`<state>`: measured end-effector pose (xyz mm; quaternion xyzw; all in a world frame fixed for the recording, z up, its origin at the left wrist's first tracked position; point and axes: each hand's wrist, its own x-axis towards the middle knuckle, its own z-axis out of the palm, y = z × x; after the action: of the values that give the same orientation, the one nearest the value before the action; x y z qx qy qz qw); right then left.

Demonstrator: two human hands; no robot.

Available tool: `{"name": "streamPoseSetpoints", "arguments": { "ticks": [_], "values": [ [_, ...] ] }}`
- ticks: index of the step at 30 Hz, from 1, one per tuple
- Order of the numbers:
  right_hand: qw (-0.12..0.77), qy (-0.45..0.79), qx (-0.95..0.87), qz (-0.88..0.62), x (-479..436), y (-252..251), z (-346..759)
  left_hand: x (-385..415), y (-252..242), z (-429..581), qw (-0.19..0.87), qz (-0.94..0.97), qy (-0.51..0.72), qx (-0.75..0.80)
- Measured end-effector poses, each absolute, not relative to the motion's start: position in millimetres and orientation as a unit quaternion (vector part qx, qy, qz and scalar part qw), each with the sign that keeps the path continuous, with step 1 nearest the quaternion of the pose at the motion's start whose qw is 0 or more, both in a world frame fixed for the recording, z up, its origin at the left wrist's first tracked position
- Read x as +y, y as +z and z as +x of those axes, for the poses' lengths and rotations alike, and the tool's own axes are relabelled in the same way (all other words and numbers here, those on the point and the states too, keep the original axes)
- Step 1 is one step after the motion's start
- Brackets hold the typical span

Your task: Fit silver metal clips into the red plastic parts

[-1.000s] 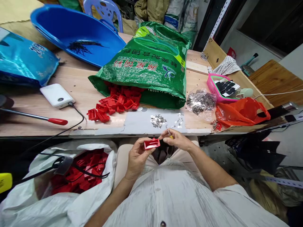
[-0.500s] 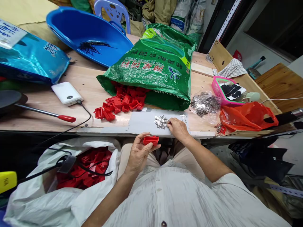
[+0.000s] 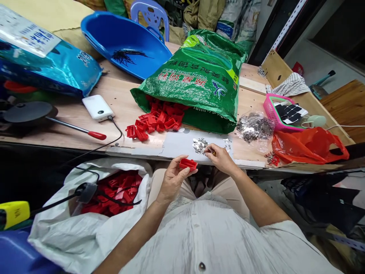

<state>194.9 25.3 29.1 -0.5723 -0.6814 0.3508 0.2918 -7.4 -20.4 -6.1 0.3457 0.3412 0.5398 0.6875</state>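
My left hand [image 3: 172,179] is closed on a red plastic housing [image 3: 188,164], a small hollow oblong box held with its open side up, just off the table's front edge. To its right, my right hand [image 3: 221,158] is in a pinch, with a small metal piece [image 3: 211,151] between thumb and fingers, its exact shape too small to tell. Right by those fingertips, a pile of small silvery metal pieces [image 3: 200,145] lies on a grey sheet [image 3: 176,144]. Several more red housings [image 3: 161,120] spill from the mouth of a green feed bag [image 3: 194,76] behind.
A white sack [image 3: 65,228] of red housings stands open below the table at left. On the table are a blue basin [image 3: 128,38], a white power bank [image 3: 98,107], a red-tipped lever [image 3: 97,135], a plastic bag of metal pieces [image 3: 255,127], a pink basket [image 3: 269,110] and a red bag [image 3: 308,144].
The view has shifted, so the table things sit further right. My right hand has drawn slightly back from the pile, its fingers pinched. The red housing is now more tilted in my left hand.
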Motion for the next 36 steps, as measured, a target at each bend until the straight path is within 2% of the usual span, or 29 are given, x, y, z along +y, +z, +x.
{"name": "streamPoseSetpoints", "arguments": {
  "ticks": [3,6,10,19,25,31,36],
  "values": [
    [0.321,0.459,-0.653,-0.510,15.3,33.7,190.9,-18.2,-7.5,-7.6,0.672,0.364,0.543,0.348],
    [0.330,0.509,-0.638,-0.475,6.5,36.2,183.9,-15.9,-6.4,-6.6,0.600,0.427,0.554,0.388],
    [0.337,0.496,-0.631,-0.493,-0.9,36.3,175.2,-16.3,-3.5,-5.4,0.497,0.518,0.560,0.414],
    [0.330,0.444,-0.629,-0.547,-8.0,31.1,168.3,-24.7,4.4,-2.9,0.415,0.588,0.527,0.453],
    [0.332,0.460,-0.625,-0.537,-6.1,26.9,172.6,-24.1,7.3,-1.0,0.434,0.570,0.537,0.445],
    [0.345,0.551,-0.572,-0.500,-8.1,22.8,177.5,-22.8,-0.6,-2.9,0.519,0.493,0.533,0.451],
    [0.360,0.560,-0.567,-0.485,-10.6,26.1,178.6,-24.3,-1.7,-0.1,0.550,0.467,0.541,0.432]
  ]
}}
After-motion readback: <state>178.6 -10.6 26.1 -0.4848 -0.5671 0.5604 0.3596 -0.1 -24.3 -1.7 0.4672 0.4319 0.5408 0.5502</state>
